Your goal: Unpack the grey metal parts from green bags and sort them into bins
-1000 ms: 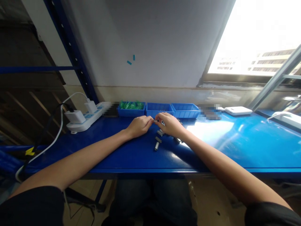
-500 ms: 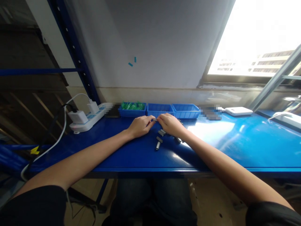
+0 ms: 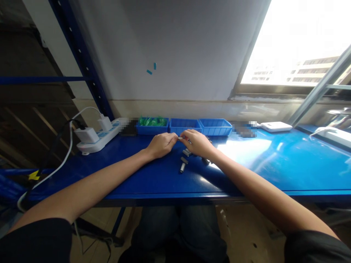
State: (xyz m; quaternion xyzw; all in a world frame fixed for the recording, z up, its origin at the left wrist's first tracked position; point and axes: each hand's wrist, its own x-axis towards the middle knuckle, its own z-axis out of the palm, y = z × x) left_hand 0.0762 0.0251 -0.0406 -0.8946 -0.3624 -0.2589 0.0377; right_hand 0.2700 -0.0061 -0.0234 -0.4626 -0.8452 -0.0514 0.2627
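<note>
Blue table [image 3: 153, 179]: left hand [image 3: 162, 145] and right hand [image 3: 199, 143] meet before the middle bin [image 3: 178, 129].
Fingertips pinch one small piece [image 3: 179, 138] together, pose barely changed since earlier.

Pwr strip [image 3: 105, 137] w/ wht plugs [image 3: 87, 136]; 2 blu tabs [image 3: 155, 66] on wall [image 3: 197, 47].

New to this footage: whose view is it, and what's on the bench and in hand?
There is no machine: these are a person's bare hands, seen from a camera worn on their head, looking forward and down. The left hand and right hand pinch a small part between them, too small to identify. Short metal-looking pieces lie on the blue table. Behind stand three blue bins; the leftmost holds green material.
</note>
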